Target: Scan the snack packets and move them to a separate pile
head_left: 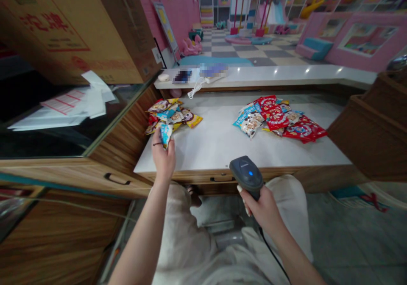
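The left hand [163,160] is curled, pinching a blue-and-white snack packet [165,133] between thumb and fingers. That packet sits just at the near edge of a heap of mixed yellow, brown and blue snack packets [168,115] on the white tabletop [216,149]. The right hand [259,211] is wrapped around the grip of a dark handheld barcode scanner [247,177], which touches nothing else and is held just past the tabletop's near edge, above the person's lap (its small blue light is lit). A black cable [273,255] drops from the scanner past the right wrist.

A second heap, mostly red and blue-white snack packets [276,120], lies well apart from the first, to the right. Wooden cabinetry [124,145] runs along the tabletop's left side, beside a glass counter holding loose papers [66,107]. A large cardboard box [79,31] sits tilted above those papers. Beyond, a white counter [286,75] carries a few small items (some too blurred to identify).
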The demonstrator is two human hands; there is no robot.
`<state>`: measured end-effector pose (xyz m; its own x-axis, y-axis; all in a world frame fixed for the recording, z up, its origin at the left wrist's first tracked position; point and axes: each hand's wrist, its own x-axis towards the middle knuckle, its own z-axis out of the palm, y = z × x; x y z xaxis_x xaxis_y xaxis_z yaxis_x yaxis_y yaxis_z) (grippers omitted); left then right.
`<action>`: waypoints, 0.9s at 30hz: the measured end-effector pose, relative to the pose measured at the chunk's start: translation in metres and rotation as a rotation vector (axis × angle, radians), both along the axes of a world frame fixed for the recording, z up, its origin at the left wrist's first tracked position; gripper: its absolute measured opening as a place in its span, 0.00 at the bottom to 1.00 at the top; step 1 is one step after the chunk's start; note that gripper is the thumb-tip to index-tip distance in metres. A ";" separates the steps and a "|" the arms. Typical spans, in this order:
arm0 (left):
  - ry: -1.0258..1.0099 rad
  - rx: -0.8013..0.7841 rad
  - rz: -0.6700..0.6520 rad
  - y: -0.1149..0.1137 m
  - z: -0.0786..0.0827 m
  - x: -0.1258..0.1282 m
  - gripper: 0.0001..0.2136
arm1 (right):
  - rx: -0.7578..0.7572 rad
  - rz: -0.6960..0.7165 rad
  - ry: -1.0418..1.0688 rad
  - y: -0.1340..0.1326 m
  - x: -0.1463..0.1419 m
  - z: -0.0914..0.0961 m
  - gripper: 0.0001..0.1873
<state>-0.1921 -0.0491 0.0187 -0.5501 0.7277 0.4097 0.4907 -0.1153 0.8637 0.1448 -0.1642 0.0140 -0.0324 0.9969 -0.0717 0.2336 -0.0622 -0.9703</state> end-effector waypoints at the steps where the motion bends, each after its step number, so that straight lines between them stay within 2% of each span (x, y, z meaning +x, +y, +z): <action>1: 0.144 -0.033 0.075 0.000 -0.002 -0.013 0.36 | 0.012 0.003 -0.008 0.000 -0.001 -0.003 0.17; 3: 0.302 -0.154 0.127 0.005 -0.008 -0.034 0.39 | 0.028 0.015 -0.024 0.001 -0.002 -0.006 0.17; 7: 0.411 -0.356 0.081 0.022 -0.019 -0.057 0.49 | 0.038 0.029 -0.036 0.002 -0.002 -0.005 0.16; 10: 0.426 -0.386 0.095 0.029 -0.020 -0.059 0.52 | 0.030 0.026 -0.035 0.003 0.000 -0.001 0.16; 13: 0.425 -0.328 0.178 0.029 -0.015 -0.042 0.50 | 0.026 0.013 -0.036 0.003 0.003 -0.002 0.16; 15: 0.418 -0.253 0.169 0.027 -0.011 -0.017 0.46 | 0.022 0.001 -0.033 0.004 0.004 -0.004 0.16; 16: 0.404 -0.213 0.118 0.027 -0.009 0.000 0.44 | 0.018 -0.004 -0.030 0.005 0.004 -0.005 0.15; 18: 0.334 -0.132 -0.067 0.031 -0.006 0.039 0.41 | 0.008 -0.010 -0.026 0.005 0.005 -0.004 0.14; 20: 0.179 -0.053 -0.286 0.040 -0.006 0.084 0.40 | -0.007 -0.016 -0.018 0.007 0.006 0.001 0.14; 23: -0.120 0.020 -0.516 0.065 -0.007 0.151 0.38 | -0.026 -0.022 -0.001 0.008 0.009 0.010 0.14; 25: -0.195 0.012 -0.610 0.086 -0.009 0.190 0.40 | -0.027 -0.033 0.007 0.008 0.013 0.014 0.13; 27: -0.185 -0.010 -0.682 0.108 -0.012 0.222 0.41 | -0.011 -0.057 -0.002 0.008 0.019 0.014 0.13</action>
<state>0.0299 0.0588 0.0071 -0.0298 0.9381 0.3451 0.1566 -0.3366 0.9285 0.1642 -0.1558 0.0282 0.0249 0.9963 -0.0827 0.2312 -0.0862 -0.9691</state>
